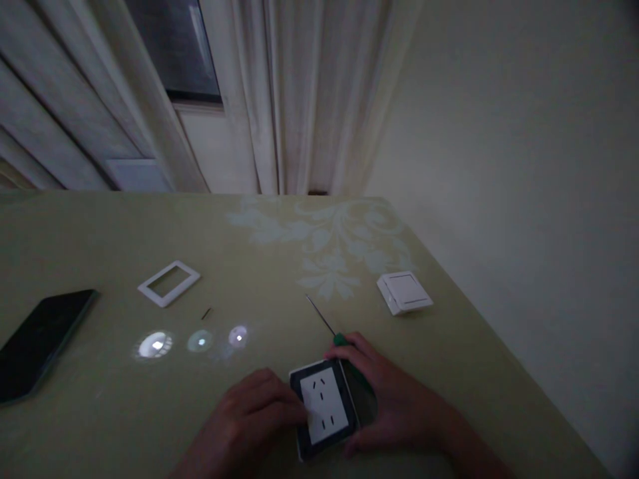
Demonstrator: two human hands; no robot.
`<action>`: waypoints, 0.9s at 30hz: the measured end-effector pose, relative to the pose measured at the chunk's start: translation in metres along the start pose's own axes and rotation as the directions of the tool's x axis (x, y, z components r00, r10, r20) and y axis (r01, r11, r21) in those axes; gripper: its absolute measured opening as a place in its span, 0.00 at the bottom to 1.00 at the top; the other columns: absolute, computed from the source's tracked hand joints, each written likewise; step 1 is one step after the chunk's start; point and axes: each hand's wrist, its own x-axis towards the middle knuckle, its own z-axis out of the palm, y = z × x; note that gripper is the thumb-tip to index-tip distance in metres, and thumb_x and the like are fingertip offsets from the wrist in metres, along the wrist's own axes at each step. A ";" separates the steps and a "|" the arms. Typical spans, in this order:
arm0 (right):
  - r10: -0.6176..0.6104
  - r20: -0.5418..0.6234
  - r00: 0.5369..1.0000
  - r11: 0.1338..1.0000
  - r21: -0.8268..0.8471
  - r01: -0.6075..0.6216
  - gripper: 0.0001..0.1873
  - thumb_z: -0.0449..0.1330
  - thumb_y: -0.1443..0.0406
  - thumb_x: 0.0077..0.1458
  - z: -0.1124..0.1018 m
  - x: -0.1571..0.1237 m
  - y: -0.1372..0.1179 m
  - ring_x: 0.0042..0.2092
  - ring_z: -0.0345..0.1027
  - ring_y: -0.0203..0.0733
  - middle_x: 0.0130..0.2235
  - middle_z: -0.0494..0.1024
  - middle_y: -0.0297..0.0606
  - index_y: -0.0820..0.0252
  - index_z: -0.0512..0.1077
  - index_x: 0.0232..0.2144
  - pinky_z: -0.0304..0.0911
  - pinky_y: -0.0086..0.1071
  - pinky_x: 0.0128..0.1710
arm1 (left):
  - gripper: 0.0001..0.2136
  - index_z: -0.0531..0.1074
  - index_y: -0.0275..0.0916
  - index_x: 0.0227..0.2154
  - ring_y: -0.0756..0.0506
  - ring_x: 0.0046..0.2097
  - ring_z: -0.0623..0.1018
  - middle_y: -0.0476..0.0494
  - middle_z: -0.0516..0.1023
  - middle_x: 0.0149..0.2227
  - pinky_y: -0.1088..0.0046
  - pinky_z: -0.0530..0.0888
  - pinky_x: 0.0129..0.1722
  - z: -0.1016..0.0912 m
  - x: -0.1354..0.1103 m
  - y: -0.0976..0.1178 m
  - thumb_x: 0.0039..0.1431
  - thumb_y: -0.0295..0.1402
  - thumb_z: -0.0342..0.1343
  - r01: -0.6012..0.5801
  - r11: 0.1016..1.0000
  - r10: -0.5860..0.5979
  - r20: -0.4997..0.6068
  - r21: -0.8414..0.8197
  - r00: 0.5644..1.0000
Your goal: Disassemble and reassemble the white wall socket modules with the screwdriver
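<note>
A wall socket (324,404) with a white face, dark surround and several slots lies face up at the table's near side. The fingers of my left hand (254,409) are closed on its left edge, the tips reaching onto the white face. My right hand (394,399) curls around the green handle of a screwdriver (341,339), whose thin shaft points away to the upper left. The thumb and fingers of that hand also come against the socket's right side. Part of the handle is hidden by the fingers.
A white rectangular frame (187,285) and a small thin screw-like piece (206,313) lie left on the table (114,233). A dark phone-like slab (42,346) is at far left. A white wall switch (405,291) sits right, near the table edge beside the wall (524,166). Curtains (319,100) hang behind.
</note>
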 end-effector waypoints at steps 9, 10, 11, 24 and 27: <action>-0.071 -0.018 0.997 0.997 -0.006 0.071 0.60 0.82 0.49 0.35 0.000 0.001 0.001 0.76 0.46 0.67 0.71 0.63 0.50 0.53 0.67 0.68 0.51 0.52 0.74 | 0.12 0.77 0.42 0.49 0.43 0.38 0.82 0.41 0.85 0.41 0.69 0.81 0.36 -0.006 0.001 0.007 0.77 0.27 0.48 -0.125 0.981 0.111 0.099 0.149 0.989; -0.074 -0.018 0.997 0.997 -0.008 0.074 0.59 0.82 0.48 0.35 0.000 0.001 0.001 0.77 0.45 0.67 0.71 0.64 0.49 0.53 0.67 0.68 0.51 0.53 0.74 | 0.12 0.77 0.41 0.49 0.43 0.38 0.82 0.41 0.85 0.41 0.69 0.81 0.35 -0.008 0.003 0.010 0.77 0.27 0.48 -0.128 0.980 0.111 0.114 0.151 0.987; -0.076 -0.015 0.997 0.997 -0.010 0.076 0.59 0.82 0.48 0.36 0.000 0.001 0.001 0.77 0.44 0.67 0.70 0.64 0.49 0.53 0.67 0.68 0.50 0.53 0.74 | 0.11 0.77 0.42 0.49 0.44 0.37 0.82 0.41 0.85 0.40 0.70 0.82 0.34 -0.010 0.005 0.013 0.76 0.26 0.49 -0.127 0.980 0.108 0.125 0.153 0.986; -0.053 -0.030 0.998 0.999 -0.001 0.053 0.61 0.82 0.47 0.34 -0.001 0.000 -0.001 0.76 0.47 0.67 0.72 0.61 0.49 0.53 0.67 0.68 0.52 0.51 0.73 | 0.10 0.77 0.46 0.44 0.45 0.38 0.83 0.45 0.83 0.39 0.71 0.82 0.38 -0.003 0.002 0.006 0.69 0.24 0.55 -0.040 0.989 0.033 0.051 0.141 0.998; -0.054 -0.034 0.998 0.999 -0.006 0.054 0.62 0.82 0.45 0.34 0.000 0.000 0.001 0.76 0.47 0.67 0.73 0.59 0.50 0.52 0.67 0.69 0.52 0.52 0.74 | 0.13 0.75 0.48 0.51 0.42 0.46 0.83 0.42 0.82 0.48 0.67 0.84 0.45 -0.004 0.004 0.008 0.65 0.30 0.62 0.055 0.993 -0.061 0.054 0.106 0.997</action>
